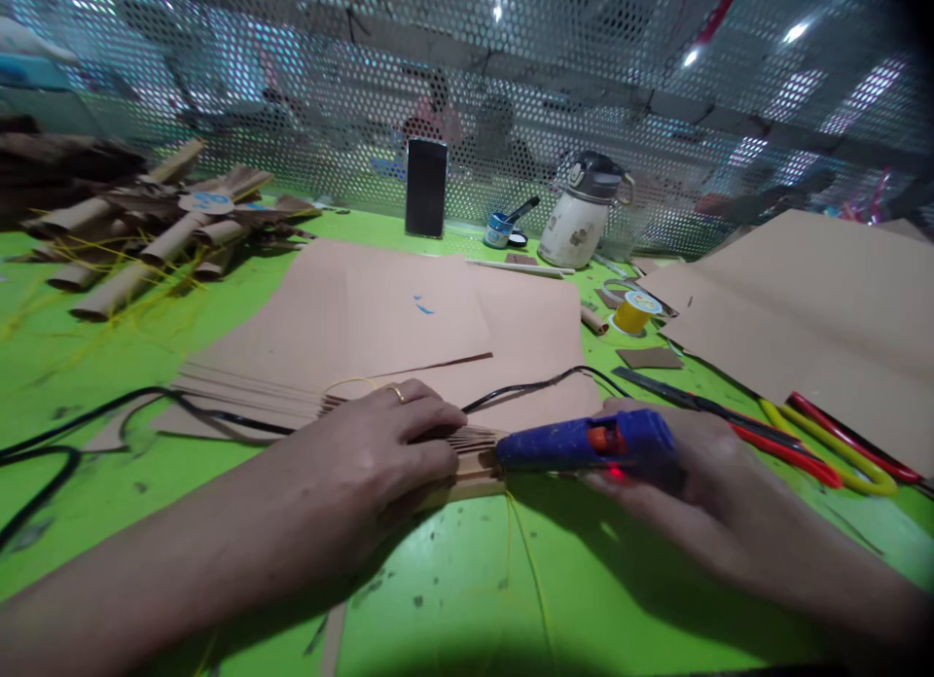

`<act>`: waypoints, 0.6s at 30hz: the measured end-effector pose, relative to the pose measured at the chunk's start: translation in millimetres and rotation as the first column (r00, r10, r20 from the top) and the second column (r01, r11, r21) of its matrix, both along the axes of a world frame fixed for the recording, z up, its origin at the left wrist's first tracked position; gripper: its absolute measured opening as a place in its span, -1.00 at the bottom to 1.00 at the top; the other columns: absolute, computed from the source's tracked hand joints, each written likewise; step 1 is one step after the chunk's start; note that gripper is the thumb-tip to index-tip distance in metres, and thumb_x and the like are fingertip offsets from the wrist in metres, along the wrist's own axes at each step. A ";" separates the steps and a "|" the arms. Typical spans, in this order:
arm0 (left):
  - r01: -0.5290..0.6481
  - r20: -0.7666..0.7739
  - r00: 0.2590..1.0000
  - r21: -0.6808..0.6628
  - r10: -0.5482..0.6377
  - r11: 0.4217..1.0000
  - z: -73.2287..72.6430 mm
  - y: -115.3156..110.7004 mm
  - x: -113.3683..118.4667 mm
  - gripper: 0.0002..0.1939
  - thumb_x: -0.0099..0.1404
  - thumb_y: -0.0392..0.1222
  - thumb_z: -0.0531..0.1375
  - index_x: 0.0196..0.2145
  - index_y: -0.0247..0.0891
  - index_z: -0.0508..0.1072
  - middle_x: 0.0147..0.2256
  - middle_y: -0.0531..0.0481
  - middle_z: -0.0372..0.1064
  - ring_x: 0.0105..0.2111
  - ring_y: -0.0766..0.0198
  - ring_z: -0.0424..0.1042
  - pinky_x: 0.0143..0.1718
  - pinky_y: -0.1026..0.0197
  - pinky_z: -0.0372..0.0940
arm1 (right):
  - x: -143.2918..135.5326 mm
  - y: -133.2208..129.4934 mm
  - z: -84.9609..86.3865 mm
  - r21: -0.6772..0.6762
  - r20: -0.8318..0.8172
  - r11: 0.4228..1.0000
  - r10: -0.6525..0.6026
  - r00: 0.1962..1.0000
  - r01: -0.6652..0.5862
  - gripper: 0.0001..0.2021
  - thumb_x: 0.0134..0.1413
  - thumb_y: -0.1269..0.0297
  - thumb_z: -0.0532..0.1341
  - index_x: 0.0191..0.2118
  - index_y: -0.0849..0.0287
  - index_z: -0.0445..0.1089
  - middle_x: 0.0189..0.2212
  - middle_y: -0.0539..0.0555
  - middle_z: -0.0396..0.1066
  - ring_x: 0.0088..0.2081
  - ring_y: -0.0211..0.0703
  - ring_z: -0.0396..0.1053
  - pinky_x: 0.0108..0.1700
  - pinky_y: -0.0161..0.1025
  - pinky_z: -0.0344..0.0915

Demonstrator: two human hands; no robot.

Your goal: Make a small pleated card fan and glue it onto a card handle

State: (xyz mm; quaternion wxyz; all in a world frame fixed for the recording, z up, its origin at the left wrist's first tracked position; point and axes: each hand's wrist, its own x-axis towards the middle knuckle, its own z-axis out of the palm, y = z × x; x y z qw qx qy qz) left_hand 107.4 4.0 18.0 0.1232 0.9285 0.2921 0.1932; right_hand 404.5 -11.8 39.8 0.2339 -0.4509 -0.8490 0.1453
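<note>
Glue gun (pixel 561 446), one only, gripped in the right hand (pixel 700 473), its nozzle at the folded paper (pixel 478 463) just off the left fingertips.

And the left hand (pixel 386 444)?

Palm down, fingers bent over that one pleated bundle and holding it. One ring (pixel 395 392) shows. The forearm slants in from the lower left, the other from the lower right.

How do the right fingers sit?

Wrapped around the gun's handle, partly hidden behind it. A red light glows by them.

What else can you count?

Beyond the fingers: one phone (pixel 425 189) propped upright, one bottle (pixel 574 225), one paint jar (pixel 497 231) with a brush in it. Past the right fingers, one spool (pixel 633 313) of yellow thread. Brown sheets (pixel 415 317) lie just beyond the left fingers; farther off to their left is a heap of paper tubes (pixel 186 234), too jumbled to count.

The surface, the room?

Green table (pixel 438 580), dark-specked under the fingers. Behind it stands a perforated metal screen (pixel 292 103), with lights and blurred shapes showing through.
</note>
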 end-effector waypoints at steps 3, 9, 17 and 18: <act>0.015 0.019 1.000 0.014 -0.016 1.000 2.4 0.5 -0.3 -0.65 0.55 -0.23 0.01 0.01 -0.15 0.60 -0.11 -0.17 0.55 -0.18 0.11 0.49 -0.19 0.13 0.45 | -1.1 0.3 0.7 -0.002 -0.001 1.000 0.013 1.000 -0.013 -0.90 0.18 0.34 0.18 -0.34 0.03 0.41 -0.40 0.04 0.56 -0.39 -0.05 0.53 -0.43 -0.22 0.46; -0.008 0.032 0.999 -0.033 0.009 0.999 -0.6 3.4 1.0 -0.68 0.54 -0.21 0.05 -0.04 -0.20 0.63 -0.12 -0.19 0.55 -0.18 0.13 0.52 -0.14 0.15 0.49 | -0.3 1.1 -0.3 -0.004 0.014 1.000 0.013 1.000 -0.013 -0.89 0.20 0.31 0.19 -0.34 0.02 0.45 -0.35 0.05 0.60 -0.33 -0.01 0.56 -0.40 -0.19 0.46; -0.010 0.039 0.999 0.022 0.009 1.000 -6.2 3.2 0.6 -0.72 0.52 -0.27 0.09 -0.07 -0.24 0.62 -0.10 -0.17 0.57 -0.15 0.11 0.54 -0.12 0.10 0.51 | 1.6 2.5 0.1 0.011 0.031 1.000 0.006 1.000 -0.006 -0.90 0.17 0.34 0.20 -0.32 0.03 0.46 -0.35 0.06 0.60 -0.34 0.01 0.56 -0.39 -0.19 0.45; -0.013 0.038 0.999 0.023 0.012 1.000 -5.9 3.2 0.7 -0.72 0.52 -0.27 0.09 -0.08 -0.24 0.62 -0.10 -0.17 0.57 -0.15 0.11 0.54 -0.13 0.10 0.51 | 1.3 2.5 0.4 0.007 0.033 1.000 0.007 0.999 -0.008 -0.89 0.18 0.34 0.19 -0.32 0.04 0.46 -0.35 0.06 0.60 -0.34 0.01 0.56 -0.38 -0.18 0.45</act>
